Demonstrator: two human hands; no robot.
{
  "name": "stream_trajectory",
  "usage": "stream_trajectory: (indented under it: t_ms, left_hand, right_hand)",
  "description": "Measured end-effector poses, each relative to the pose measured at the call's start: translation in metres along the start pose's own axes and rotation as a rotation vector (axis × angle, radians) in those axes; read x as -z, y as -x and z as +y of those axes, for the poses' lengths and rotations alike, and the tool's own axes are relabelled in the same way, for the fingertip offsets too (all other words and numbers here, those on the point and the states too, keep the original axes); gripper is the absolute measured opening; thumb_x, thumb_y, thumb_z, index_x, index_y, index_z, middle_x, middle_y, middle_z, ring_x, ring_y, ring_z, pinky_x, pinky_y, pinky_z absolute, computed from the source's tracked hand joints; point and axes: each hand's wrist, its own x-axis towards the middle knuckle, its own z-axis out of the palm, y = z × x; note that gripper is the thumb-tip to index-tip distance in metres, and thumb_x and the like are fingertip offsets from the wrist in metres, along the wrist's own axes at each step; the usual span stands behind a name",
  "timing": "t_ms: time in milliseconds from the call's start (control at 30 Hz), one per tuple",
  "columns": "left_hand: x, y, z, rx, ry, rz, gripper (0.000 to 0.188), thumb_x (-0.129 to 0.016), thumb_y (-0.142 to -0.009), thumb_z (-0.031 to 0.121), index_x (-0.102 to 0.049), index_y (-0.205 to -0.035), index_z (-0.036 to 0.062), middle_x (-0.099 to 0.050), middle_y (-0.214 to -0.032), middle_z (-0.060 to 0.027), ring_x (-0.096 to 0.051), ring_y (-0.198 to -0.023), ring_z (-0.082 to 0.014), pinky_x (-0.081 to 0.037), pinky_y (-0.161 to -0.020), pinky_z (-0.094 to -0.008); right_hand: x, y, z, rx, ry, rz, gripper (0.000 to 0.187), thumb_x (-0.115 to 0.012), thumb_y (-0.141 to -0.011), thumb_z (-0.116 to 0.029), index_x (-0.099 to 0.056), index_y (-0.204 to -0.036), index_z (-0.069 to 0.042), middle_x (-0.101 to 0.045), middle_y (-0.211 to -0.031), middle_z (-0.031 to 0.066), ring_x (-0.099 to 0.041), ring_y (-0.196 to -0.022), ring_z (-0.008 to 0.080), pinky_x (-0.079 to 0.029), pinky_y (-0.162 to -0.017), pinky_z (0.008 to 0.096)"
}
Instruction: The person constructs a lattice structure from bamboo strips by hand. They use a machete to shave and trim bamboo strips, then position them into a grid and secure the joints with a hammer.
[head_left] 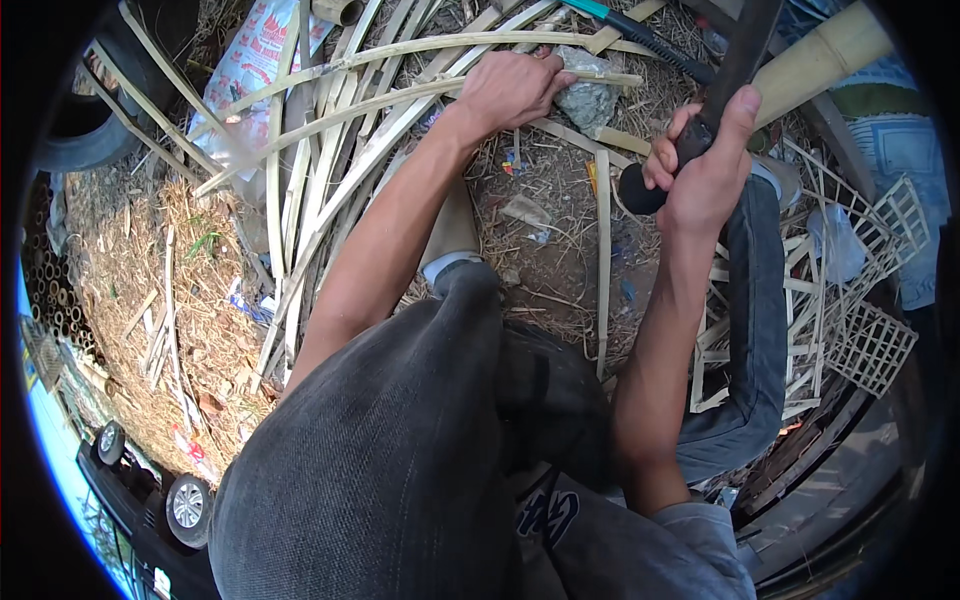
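Note:
My left hand [505,92] is closed round a long pale bamboo strip [355,118], with its fingers against a grey stone [590,98]. The strip runs off to the left, and its short end pokes out past the stone on the right. My right hand [708,165] grips the dark handle of a large knife [742,55], whose blade points up and away. A rounded black knob at the handle's lower end [640,190] shows below my fingers. The upper end of the blade is cut off by the picture's rim.
Many split bamboo strips [300,200] lie at left. A thick bamboo pole [820,65] stands at upper right, near a teal-and-black tool [640,35]. Woven bamboo lattice [870,345] lies at right. A printed sack [255,65] and tires [95,135] are at far left; a dark vehicle [150,500] stands beyond.

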Motion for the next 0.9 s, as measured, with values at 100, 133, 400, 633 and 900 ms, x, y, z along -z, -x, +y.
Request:
stream_trajectory:
  t_ms: [100, 133, 400, 633, 900]
  left_hand:
    - [-0.002, -0.001, 0.001, -0.043, -0.005, -0.015, 0.039, -0.047, -0.104, 0.042, -0.060, -0.095, 0.0065, -0.063, -0.066, -0.0203, -0.064, -0.068, -0.0424, -0.047, -0.060, -0.0538]
    - [-0.002, -0.005, 0.010, -0.014, 0.011, -0.044, 0.037, -0.047, -0.104, 0.042, -0.060, -0.096, 0.0074, -0.063, -0.067, -0.0202, -0.064, -0.068, -0.0422, -0.047, -0.060, -0.0538]
    - [0.003, 0.006, -0.001, 0.053, -0.029, -0.089, 0.037, -0.046, -0.104, 0.043, -0.061, -0.098, 0.0101, -0.065, -0.069, -0.0195, -0.065, -0.068, -0.0416, -0.048, -0.060, -0.0539]
    - [-0.003, -0.003, 0.008, -0.002, 0.002, -0.021, 0.035, -0.047, -0.103, 0.044, -0.062, -0.100, 0.0118, -0.066, -0.071, -0.0185, -0.065, -0.067, -0.0414, -0.048, -0.059, -0.0536]
    - [0.000, 0.007, -0.001, 0.051, -0.053, -0.091, 0.033, -0.047, -0.103, 0.042, -0.061, -0.100, 0.0122, -0.066, -0.069, -0.0167, -0.066, -0.066, -0.0400, -0.048, -0.059, -0.0529]
  right_hand:
    - [-0.009, 0.003, 0.026, 0.162, 0.008, 0.108, 0.074, -0.037, -0.098, -0.073, -0.049, -0.075, -0.004, -0.041, -0.052, 0.0014, -0.040, -0.040, 0.0113, -0.033, -0.040, 0.0273]
    - [0.001, -0.002, 0.066, -0.094, 0.165, 0.064, 0.073, -0.039, -0.098, -0.072, -0.049, -0.074, -0.004, -0.041, -0.052, 0.0010, -0.040, -0.040, 0.0111, -0.032, -0.039, 0.0272]
    - [-0.004, 0.000, 0.003, -0.203, 0.094, 0.005, 0.073, -0.045, -0.097, -0.072, -0.051, -0.070, -0.004, -0.042, -0.050, 0.0014, -0.040, -0.039, 0.0108, -0.032, -0.037, 0.0275]
    - [0.005, -0.010, 0.080, -0.327, 0.256, 0.025, 0.070, -0.043, -0.098, -0.071, -0.048, -0.071, -0.006, -0.040, -0.052, 0.0006, -0.043, -0.041, 0.0124, -0.034, -0.039, 0.0290]
    - [-0.006, -0.003, -0.009, -0.108, 0.114, -0.002, 0.072, -0.042, -0.096, -0.075, -0.051, -0.075, -0.007, -0.040, -0.052, -0.0005, -0.037, -0.039, 0.0094, -0.032, -0.039, 0.0275]
